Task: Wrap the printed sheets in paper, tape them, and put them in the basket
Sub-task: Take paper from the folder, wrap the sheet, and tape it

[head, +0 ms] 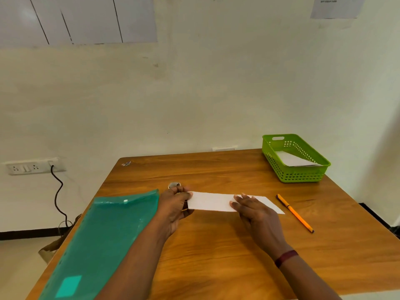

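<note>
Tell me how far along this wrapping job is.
Done: one white packet already lies in the green basket. In hand: a folded white packet on the table, left hand pinching its end, right hand pressing flat on it. Left: no tape shows on it, so taping, then the basket. A roll behind the left hand may be tape.

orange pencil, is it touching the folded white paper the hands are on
Apart. The head view shows bare table between the orange pencil and the folded paper at its right edge.
</note>
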